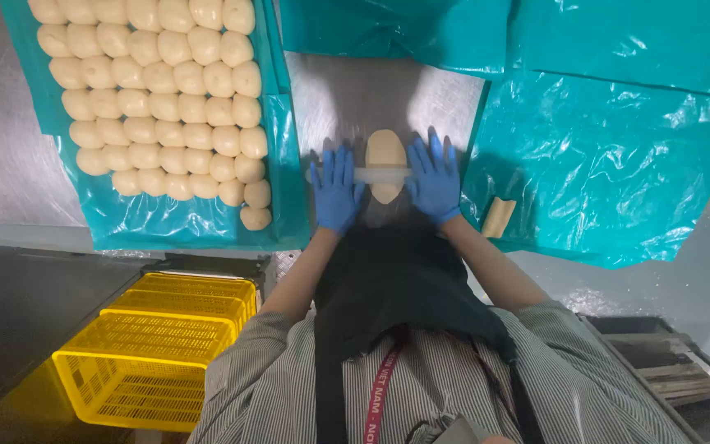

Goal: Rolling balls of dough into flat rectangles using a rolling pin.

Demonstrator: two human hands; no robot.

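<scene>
Rolling a soft, easily dented dough piece (pixel 386 156) under a pale rolling pin (pixel 381 174), left hand (pixel 335 187) and right hand (pixel 435 182) lie flat, fingers spread, on its ends, seemingly unclamped, mid-counter (pixel 347 90).

left hand (pixel 336 191), right hand (pixel 435 182): blue gloves | grey striped shirt | dark apron | lanyard, seemingly red

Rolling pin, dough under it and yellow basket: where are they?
rolling pin (pixel 381 174), head view, the bare middle between the hands.
dough (pixel 386 148), head view, top half above the pin.
yellow basket (pixel 145 366), head view, its mesh floor.
</scene>
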